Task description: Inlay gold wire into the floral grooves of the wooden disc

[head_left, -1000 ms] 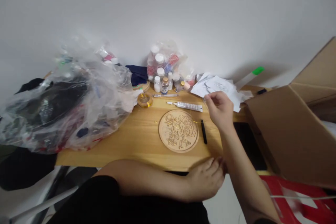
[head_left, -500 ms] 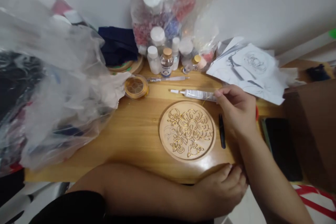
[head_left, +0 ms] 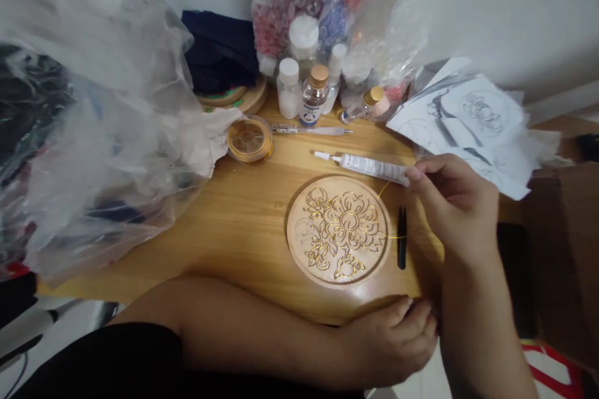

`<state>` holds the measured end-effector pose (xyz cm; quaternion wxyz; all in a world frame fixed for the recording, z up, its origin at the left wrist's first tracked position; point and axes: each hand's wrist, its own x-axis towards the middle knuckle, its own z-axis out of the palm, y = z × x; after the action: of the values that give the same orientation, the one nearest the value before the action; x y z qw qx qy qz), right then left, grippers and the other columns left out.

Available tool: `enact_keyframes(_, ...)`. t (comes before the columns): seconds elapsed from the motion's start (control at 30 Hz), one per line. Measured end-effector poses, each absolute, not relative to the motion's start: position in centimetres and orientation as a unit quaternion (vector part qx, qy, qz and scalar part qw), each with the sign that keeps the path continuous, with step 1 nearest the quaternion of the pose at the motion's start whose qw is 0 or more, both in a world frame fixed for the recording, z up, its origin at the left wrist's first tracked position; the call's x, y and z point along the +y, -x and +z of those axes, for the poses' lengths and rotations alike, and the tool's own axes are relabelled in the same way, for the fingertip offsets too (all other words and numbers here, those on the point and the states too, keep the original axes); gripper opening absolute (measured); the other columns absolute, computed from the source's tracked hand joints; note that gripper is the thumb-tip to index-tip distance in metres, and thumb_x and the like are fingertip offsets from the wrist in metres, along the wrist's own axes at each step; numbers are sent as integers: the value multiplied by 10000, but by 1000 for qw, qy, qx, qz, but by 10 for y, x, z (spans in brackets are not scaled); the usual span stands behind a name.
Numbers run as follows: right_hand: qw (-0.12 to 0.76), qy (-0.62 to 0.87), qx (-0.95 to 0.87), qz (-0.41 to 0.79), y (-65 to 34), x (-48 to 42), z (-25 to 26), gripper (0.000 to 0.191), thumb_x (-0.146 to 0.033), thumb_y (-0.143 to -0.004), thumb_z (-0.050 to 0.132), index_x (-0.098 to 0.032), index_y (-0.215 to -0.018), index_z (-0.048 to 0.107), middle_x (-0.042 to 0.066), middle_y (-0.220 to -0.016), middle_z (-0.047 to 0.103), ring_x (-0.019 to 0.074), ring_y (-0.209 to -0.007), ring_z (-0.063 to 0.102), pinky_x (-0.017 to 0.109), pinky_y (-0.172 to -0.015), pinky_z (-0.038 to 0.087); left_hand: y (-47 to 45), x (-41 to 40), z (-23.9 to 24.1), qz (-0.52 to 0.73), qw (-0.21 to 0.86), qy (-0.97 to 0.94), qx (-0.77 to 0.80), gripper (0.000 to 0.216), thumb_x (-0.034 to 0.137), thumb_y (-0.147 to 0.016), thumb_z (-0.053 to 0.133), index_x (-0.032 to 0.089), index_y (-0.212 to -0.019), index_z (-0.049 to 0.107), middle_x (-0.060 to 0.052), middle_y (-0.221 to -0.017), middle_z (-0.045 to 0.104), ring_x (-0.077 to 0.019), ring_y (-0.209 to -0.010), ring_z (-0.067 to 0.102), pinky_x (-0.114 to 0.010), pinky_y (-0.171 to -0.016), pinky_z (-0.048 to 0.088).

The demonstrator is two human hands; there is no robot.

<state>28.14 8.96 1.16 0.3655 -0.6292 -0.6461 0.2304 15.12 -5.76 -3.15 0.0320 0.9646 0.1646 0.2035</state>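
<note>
A round wooden disc (head_left: 299, 249) with a gold-wire flower pattern lies on the wooden table (head_left: 243, 224). My right hand (head_left: 456, 206) hovers just right of it, thumb and forefinger pinched on a thin gold wire (head_left: 384, 189) that curves down to the disc's right rim. The pinch sits at the end of a white glue tube (head_left: 369, 166). Black tweezers (head_left: 401, 238) lie between disc and hand. My left forearm rests along the table's front edge. My left hand (head_left: 393, 343) is below the disc with its fingers curled together; I see nothing in them.
A gold wire spool (head_left: 249, 140) and a thin pen-like tool (head_left: 311, 131) lie behind the disc. Small bottles (head_left: 312, 93) and a bag of bead jars (head_left: 318, 6) stand at the wall. A big plastic bag (head_left: 93, 137) fills the left; sketch papers (head_left: 477, 121) and a cardboard box (head_left: 561, 262) the right.
The view has dropped and closed in on the table. My right hand came down from the papers to the glue tube's end, and a wire loop now shows at the disc's right rim.
</note>
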Motion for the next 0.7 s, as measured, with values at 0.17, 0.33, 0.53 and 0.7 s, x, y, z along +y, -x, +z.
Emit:
enact_keyframes(0.17,344,632,-665,201,-294,87,22,129,-347,-835,662,-235,-778,631,24,-747,603,157,-638,519,334,-601,377,-152,-60,-34,195,29,-968,158,396,238,-985,379,88,-1294,574,-165,-1374,540,-255,-1275,511,-396,-1089,370)
enact_keyframes(0.33,271,646,-699,143,-316,91,24,99,-320,-807,663,-244,-748,642,26,-693,617,166,-598,526,341,-561,358,-152,-61,-34,195,24,-968,156,399,244,-984,382,88,-1300,571,-166,-1388,527,-254,-1280,509,-393,-1085,385)
enact_keyframes(0.53,229,658,-707,122,-315,94,20,59,-286,-788,677,-236,-757,676,44,-721,637,163,-554,516,337,-529,365,-149,-58,-31,212,22,-964,159,388,208,-982,358,111,-1256,615,-129,-1334,582,-240,-1251,534,-379,-1063,408)
enact_keyframes(0.7,315,627,-708,78,-276,81,29,50,-243,-839,625,-224,-842,672,53,-813,668,199,-715,606,352,-639,458,-151,-59,-34,208,48,-965,153,371,199,-979,369,128,-1225,637,-123,-1305,600,-244,-1240,538,-389,-1053,412)
